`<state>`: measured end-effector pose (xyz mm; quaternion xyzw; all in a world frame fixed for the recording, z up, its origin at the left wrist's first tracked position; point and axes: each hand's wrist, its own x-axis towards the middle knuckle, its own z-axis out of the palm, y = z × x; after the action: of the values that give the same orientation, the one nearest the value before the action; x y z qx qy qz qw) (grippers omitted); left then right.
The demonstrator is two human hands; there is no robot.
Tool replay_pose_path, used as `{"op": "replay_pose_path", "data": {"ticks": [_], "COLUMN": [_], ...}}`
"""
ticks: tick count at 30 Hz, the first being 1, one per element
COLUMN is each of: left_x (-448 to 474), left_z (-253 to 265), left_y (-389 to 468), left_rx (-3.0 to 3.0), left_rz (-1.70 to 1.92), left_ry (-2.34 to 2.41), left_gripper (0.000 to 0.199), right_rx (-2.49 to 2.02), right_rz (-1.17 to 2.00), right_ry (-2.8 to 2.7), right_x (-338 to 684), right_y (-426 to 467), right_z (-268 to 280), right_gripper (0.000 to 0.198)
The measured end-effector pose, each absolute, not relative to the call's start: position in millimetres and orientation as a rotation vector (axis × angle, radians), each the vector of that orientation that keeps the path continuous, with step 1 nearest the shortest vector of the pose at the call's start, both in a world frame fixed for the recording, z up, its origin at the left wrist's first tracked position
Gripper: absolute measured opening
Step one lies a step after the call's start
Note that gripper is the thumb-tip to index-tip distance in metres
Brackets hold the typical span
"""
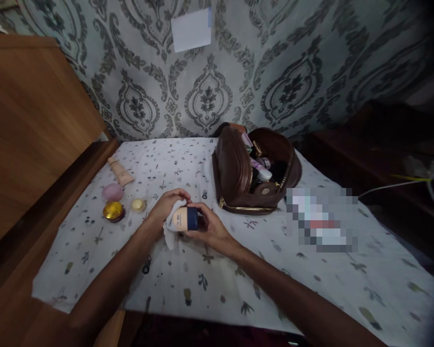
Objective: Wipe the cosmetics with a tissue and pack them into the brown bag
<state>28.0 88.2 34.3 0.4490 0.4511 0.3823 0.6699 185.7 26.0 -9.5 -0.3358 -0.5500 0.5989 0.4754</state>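
Between my hands is a small cream-coloured cosmetic bottle (181, 220) with a dark blue cap, lying sideways above the cloth-covered table. My left hand (166, 206) is closed round a white wipe (169, 236) pressed against the bottle's base end. At the capped end, the fingers of my right hand (215, 229) grip the dark blue cap from above and below. To the left are a round pale yellow item (138, 205), a gold-lidded jar (113, 211), a pink egg-shaped item (113, 193) and a beige tube (120, 171).
An unzipped brown bag (235, 168) full of cosmetics stands at the back right. Beside it lies a blurred-out object (321, 219). A wooden panel (32, 106) borders the left side, and a patterned wall (206, 91) rises behind. A white cable (390, 186) runs at right.
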Motion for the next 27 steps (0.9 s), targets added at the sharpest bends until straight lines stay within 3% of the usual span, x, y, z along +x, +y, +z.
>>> {"op": "replay_pose_path", "data": {"ticks": [7,11,18,21,27], "left_x": [43,47,38,31,23], "left_z": [28,25,17,16,11], "left_y": [75,63,59,63,72], "left_rx": [1.051,1.431,2.346,2.519,2.479], "left_rz": [1.230,1.235,1.161,1.182,1.136], "left_ry": [1.078,1.109,1.006,0.923,0.870], "left_gripper": [0.015,0.032,0.037,0.045,0.070], "right_rx": [-0.799,-0.817,-0.808,-0.802,-0.890], "right_rz": [1.594,1.610,1.619,1.671,1.967], "right_ry": [-1.000,-0.818,-0.656,-0.649,-0.687], "right_x": [180,180,181,183,192], "right_y": [28,29,31,32,37], "right_z": [-2,0,2,4,1], "right_gripper": [0.059,0.060,0.055,0.046,0.060]}}
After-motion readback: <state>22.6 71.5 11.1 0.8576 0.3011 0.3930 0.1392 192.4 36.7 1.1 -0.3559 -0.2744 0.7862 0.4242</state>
